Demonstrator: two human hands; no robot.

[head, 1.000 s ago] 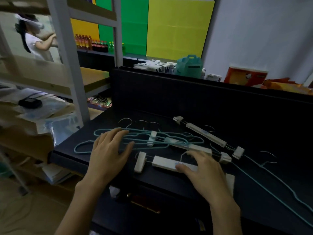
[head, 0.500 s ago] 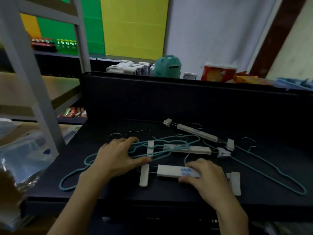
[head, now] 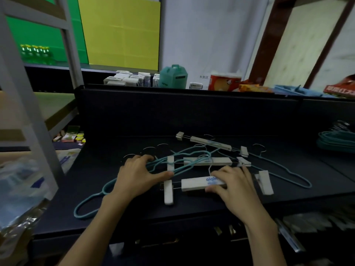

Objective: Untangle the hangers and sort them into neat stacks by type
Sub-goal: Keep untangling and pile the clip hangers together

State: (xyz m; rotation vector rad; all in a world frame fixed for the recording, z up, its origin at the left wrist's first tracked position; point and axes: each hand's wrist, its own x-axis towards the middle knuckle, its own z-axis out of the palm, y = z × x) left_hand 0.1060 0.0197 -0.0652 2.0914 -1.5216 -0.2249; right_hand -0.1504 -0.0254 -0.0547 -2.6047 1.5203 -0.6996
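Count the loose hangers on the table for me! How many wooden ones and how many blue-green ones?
Wooden clip hangers: 3
Teal wire hangers: 4, judging by their hooks, since three are tangled
Total: 7, leaving out the teal stack at the far right edge

Bare forearms (head: 92,235), no sleeves or jewellery showing.
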